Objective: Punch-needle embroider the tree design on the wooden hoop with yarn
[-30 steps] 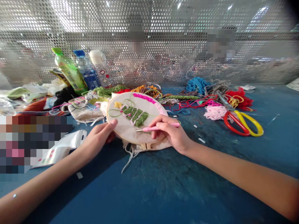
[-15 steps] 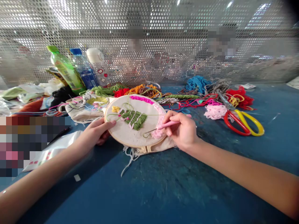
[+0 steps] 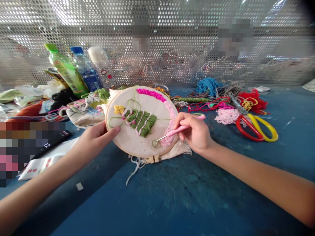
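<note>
Blue counter (image 3: pixel 157 203), perforated metal screen (image 3: pixel 177 19) behind, three green-, blue- and white-capped bottles (image 3: pixel 66 69); left hand (image 3: pixel 98 135) pinches one round wooden embroidery hoop (image 3: pixel 134 154), right hand (image 3: pixel 194 133) one pink-handled needle tool (image 3: pixel 173 131)

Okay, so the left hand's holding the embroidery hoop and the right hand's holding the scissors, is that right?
Not quite: the right hand holds a pink-handled tool, not the scissors, which lie off to the right, as the head view shows. The left hand is indeed holding the embroidery hoop.
</note>
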Available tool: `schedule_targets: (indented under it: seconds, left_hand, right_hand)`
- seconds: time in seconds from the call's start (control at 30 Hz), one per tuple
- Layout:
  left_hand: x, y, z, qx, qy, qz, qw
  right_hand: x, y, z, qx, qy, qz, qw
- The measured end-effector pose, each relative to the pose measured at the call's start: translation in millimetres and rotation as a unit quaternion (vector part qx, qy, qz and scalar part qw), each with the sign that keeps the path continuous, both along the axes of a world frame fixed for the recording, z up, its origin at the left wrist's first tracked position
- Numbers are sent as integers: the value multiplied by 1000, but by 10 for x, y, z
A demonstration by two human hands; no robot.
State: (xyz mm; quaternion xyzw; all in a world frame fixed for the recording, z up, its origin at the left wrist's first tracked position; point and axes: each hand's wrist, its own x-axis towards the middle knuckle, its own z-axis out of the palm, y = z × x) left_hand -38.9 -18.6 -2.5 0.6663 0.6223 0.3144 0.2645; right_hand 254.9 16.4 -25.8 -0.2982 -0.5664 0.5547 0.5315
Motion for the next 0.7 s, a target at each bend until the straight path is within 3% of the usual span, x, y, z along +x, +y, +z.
schedule_targets:
  seconds: [0.07, 0.13, 0.17, 0.3, 0.43, 0.57, 0.7]
  left_hand:
    - [-6, 20, 124, 46, 199, 5, 979]
    - [105, 38, 294, 109, 312, 19, 944]
    - [209, 54, 383, 127, 325, 13, 937]
    - [807, 213, 630, 75, 130, -196, 969]
    - [1291, 450, 605, -89, -6, -353, 931]
    - [1510, 605, 492, -159, -178, -380, 893]
    - [1592, 669, 522, -143, -281, -356, 880]
  right_hand:
    - [0, 13, 16, 7, 4, 14, 1000]
    - [-7, 7, 49, 28, -13, 28, 999]
    - [-12, -5, 72, 39, -31, 32, 998]
    - [-30, -89, 172, 55, -127, 46, 989]
    - [-32, -117, 194, 41, -148, 55, 987]
    - [-21, -71, 140, 38, -107, 70, 991]
    - [-14, -55, 81, -21, -81, 82, 993]
